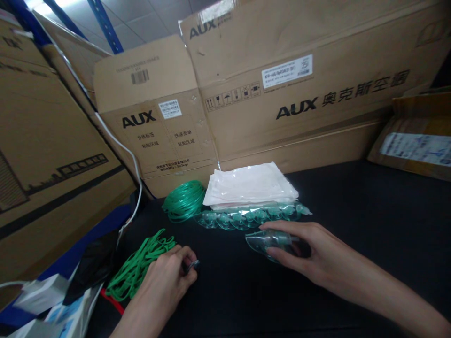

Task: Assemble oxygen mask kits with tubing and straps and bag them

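A clear greenish oxygen mask (260, 240) is in my right hand (317, 251), its thumb and fingers closed around the sides. My left hand (169, 273) is closed in a pinch on a small shiny grey piece (192, 266); its exact kind is unclear. Beside that hand lies a loose heap of green elastic straps (136, 267). Just beyond the held mask, a row of nested clear green masks (243, 217) rests on the black table (225, 291). Behind it sits a stack of white flat pouches (250, 184).
A coil of green tubing (185, 201) lies left of the pouches. Large cardboard boxes (246, 131) wall off the back and left. A white cable (136, 164) runs down the left side, near a black cloth-like item (93, 263) and white boxes (42, 293).
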`<state>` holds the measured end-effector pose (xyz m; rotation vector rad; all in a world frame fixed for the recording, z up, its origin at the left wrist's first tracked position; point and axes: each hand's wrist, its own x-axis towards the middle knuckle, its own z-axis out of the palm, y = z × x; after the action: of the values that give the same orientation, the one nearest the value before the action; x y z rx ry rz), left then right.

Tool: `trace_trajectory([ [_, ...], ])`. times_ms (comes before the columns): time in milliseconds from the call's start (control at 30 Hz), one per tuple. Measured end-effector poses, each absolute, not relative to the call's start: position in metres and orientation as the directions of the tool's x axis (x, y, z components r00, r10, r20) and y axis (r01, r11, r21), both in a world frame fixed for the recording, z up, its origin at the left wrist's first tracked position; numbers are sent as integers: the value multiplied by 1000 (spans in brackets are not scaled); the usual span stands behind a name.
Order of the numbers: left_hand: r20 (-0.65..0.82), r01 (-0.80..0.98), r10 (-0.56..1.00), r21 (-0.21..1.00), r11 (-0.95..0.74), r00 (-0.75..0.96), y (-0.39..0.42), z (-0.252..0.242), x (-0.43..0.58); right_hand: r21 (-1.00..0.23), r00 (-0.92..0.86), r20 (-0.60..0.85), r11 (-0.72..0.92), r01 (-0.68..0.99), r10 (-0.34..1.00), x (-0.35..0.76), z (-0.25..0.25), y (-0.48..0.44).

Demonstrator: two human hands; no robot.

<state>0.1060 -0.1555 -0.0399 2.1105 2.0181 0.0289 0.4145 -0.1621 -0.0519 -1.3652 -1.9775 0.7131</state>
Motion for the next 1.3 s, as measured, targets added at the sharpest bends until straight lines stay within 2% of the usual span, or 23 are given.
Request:
trace_trajectory([
  [333,-44,988,996,142,-68,75,-159,-41,106,-725,-251,204,318,610,946,417,-55,-163],
  [500,-15,987,996,140,-83,86,-158,-39,104,-716,-267,236,353,602,934,428,-41,-163],
  [700,55,987,996,136,-80,73,-158,-30,110,-714,-114,317,316,625,942,481,-25,-159],
  [767,98,976,987,163,-146,131,-156,-30,123,-708,-124,305,312,633,944,501,-26,-155],
  [833,196,936,950,208,-284,244,-151,-30,143,-712,-162,271,311,630,949,516,-29,-148],
  [967,434,734,746,239,-636,505,-132,-27,201,-743,-237,234,331,582,943,532,-30,-129],
  [1100,449,609,631,215,-764,633,-107,-20,252,-777,-292,210,341,530,933,532,-29,-114],
  [1300,384,594,621,204,-778,683,-78,-33,278,-776,-299,200,337,533,933,529,-41,-109],
])
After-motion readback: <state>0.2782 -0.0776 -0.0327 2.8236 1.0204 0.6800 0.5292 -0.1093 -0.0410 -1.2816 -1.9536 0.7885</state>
